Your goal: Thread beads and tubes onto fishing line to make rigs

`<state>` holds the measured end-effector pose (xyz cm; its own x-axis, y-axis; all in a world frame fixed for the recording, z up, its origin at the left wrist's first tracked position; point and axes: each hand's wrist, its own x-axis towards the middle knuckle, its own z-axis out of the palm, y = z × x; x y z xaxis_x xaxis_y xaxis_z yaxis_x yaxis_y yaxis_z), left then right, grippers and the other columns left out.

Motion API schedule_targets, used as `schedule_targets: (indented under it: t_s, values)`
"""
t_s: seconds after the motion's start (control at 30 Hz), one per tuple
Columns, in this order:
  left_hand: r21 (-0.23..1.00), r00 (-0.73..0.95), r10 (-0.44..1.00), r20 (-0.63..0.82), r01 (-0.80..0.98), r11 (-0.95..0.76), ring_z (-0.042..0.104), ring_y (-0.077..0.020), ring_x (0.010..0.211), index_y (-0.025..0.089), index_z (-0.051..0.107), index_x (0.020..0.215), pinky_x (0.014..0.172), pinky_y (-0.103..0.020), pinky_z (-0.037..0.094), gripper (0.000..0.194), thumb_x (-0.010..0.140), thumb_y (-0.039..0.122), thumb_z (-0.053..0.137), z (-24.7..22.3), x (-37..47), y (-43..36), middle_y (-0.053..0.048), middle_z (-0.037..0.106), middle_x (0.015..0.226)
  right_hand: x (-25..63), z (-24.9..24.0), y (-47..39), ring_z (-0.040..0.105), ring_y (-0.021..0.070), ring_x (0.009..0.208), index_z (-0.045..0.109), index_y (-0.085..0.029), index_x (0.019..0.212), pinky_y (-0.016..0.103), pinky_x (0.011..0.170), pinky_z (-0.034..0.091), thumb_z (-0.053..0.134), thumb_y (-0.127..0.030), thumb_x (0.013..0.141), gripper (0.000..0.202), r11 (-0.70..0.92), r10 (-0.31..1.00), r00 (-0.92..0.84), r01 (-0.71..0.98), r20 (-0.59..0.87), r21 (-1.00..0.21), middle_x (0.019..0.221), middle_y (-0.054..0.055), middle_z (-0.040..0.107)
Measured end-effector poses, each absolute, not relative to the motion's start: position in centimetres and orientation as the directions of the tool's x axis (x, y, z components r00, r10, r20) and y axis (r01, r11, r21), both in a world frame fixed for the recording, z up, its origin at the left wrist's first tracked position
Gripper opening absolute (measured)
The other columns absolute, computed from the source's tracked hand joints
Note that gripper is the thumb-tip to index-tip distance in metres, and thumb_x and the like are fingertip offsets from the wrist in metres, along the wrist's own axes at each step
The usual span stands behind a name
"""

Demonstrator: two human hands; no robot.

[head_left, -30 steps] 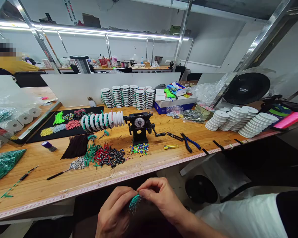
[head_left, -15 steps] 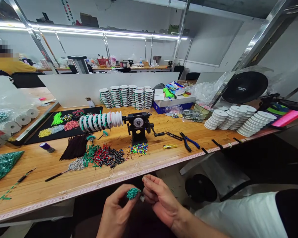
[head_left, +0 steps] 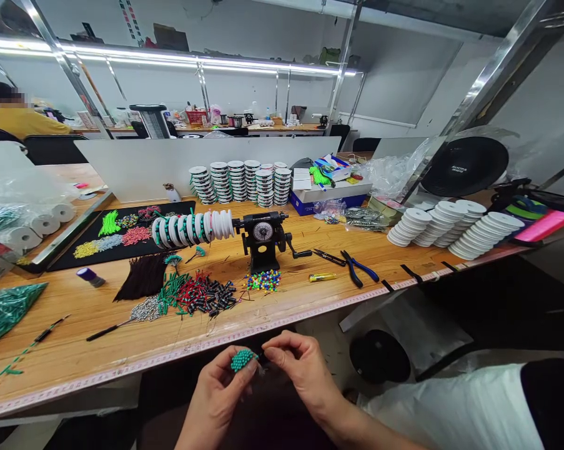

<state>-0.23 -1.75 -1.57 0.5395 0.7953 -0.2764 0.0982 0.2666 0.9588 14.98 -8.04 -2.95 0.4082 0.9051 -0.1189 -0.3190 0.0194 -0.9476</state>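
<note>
Beads, small, round and teal-green, make up the domed cluster [head_left: 243, 359] held in the left hand [head_left: 218, 390], just outside the front edge of the wooden bench [head_left: 305, 237] and over the person's lap. From my remote view I'd judge it light, firm at the beaded face and limp wherever the thin pale strands [head_left: 263, 371] stick out beside it; I can't tell if those are wire or thread. Smooth beads would likely slip under a flat press, so I'd take hold of the bundle around its sides, below the dome, and I'd go gently, since fine strands look easy to bend or tangle. The left thumb and fingers are closed around it that way, snug, with the dome facing up. The right hand [head_left: 305, 372] is close beside it, thumb and forefinger brought nearly together at the tips; from here I cannot make out whether anything is pinched there. A pink-and-white printed measuring strip [head_left: 178, 354] runs along the bench's front edge. Behind it I see a loose heap of short green, red and black tubes [head_left: 202, 292], a patch of shiny multicoloured beads [head_left: 263, 281], and a black metal hand-cranked winder [head_left: 263, 234] with a shaft full of ribbed white spools [head_left: 192, 228]. Toward the bench's right end lie blue-handled steel pliers [head_left: 353, 273], and past them leans a stack of smooth white discs [head_left: 485, 236].
</note>
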Motion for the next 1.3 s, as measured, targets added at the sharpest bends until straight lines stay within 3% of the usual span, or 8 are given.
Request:
schedule_targets:
  t_s: [0.33, 0.57, 0.83, 1.07, 1.17, 1.3]
  values:
    - [0.863, 0.563, 0.73, -0.387, -0.057, 0.501, 0.04, -0.0088, 0.06, 0.016, 0.071, 0.081, 0.055, -0.017, 0.036, 0.037, 0.067, 0.046, 0.088, -1.3, -0.1, -2.2, 0.003, 0.055, 0.065, 14.5, -3.1, -8.2, 0.043, 0.0113, 0.06, 0.082, -0.024, 0.072, 0.023, 0.059, 0.032, 0.087, -0.047, 0.068, 0.024, 0.038, 0.936, 0.34, -0.351, -0.089, -0.936, 0.061, -0.002, 0.059]
    - [0.798, 0.596, 0.679, -0.429, -0.102, 0.594, 0.039, -0.0075, 0.059, 0.016, 0.073, 0.076, 0.054, -0.016, 0.036, 0.034, 0.063, 0.041, 0.092, -0.2, 0.3, -2.6, 0.003, 0.056, 0.065, 14.4, -3.2, -8.3, 0.045, 0.0117, 0.062, 0.082, -0.026, 0.073, 0.024, 0.062, 0.034, 0.089, -0.05, 0.067, 0.025, 0.049, 0.948, 0.308, -0.404, -0.086, -0.913, 0.061, -0.003, 0.058]
    - [0.797, 0.599, 0.663, -0.448, -0.068, 0.6, 0.038, -0.0069, 0.056, 0.014, 0.07, 0.073, 0.052, -0.017, 0.035, 0.042, 0.059, 0.048, 0.092, 0.1, 0.4, -2.7, 0.003, 0.055, 0.064, 14.3, -3.2, -8.5, 0.045, 0.0111, 0.06, 0.083, -0.026, 0.076, 0.023, 0.059, 0.033, 0.088, -0.046, 0.071, 0.02, 0.092, 0.958, 0.286, -0.397, -0.028, -0.913, 0.06, -0.003, 0.054]
    - [0.871, 0.634, 0.658, -0.407, 0.051, 0.489, 0.029, -0.004, 0.045, 0.015, 0.06, 0.07, 0.044, -0.018, 0.023, 0.05, 0.07, 0.061, 0.08, -0.7, 0.7, -2.8, 0.004, 0.053, 0.058, 14.1, -3.1, -8.8, 0.038, 0.0097, 0.056, 0.07, -0.016, 0.081, 0.023, 0.054, 0.029, 0.073, -0.049, 0.086, 0.034, 0.076, 0.958, 0.287, -0.201, 0.016, -0.977, 0.062, -0.004, 0.05]
    - [0.903, 0.637, 0.68, -0.362, 0.057, 0.426, 0.026, -0.0051, 0.045, 0.016, 0.056, 0.069, 0.043, -0.018, 0.021, 0.052, 0.072, 0.065, 0.075, -1.5, 0.9, -2.9, 0.006, 0.046, 0.055, 13.7, -2.8, -8.7, 0.043, 0.0092, 0.053, 0.062, -0.016, 0.082, 0.022, 0.053, 0.034, 0.071, -0.054, 0.087, 0.04, 0.061, 0.966, 0.256, -0.31, -0.021, -0.949, 0.066, -0.003, 0.051]
    - [0.92, 0.631, 0.695, -0.346, 0.083, 0.382, 0.028, -0.0061, 0.047, 0.017, 0.054, 0.072, 0.043, -0.018, 0.022, 0.052, 0.075, 0.066, 0.072, -2.3, 1.2, -3.0, 0.006, 0.046, 0.056, 13.2, -2.5, -8.5, 0.051, 0.0102, 0.054, 0.058, -0.016, 0.079, 0.023, 0.056, 0.041, 0.08, -0.055, 0.079, 0.045, 0.028, 0.979, 0.185, -0.555, -0.09, -0.831, 0.068, -0.002, 0.055]
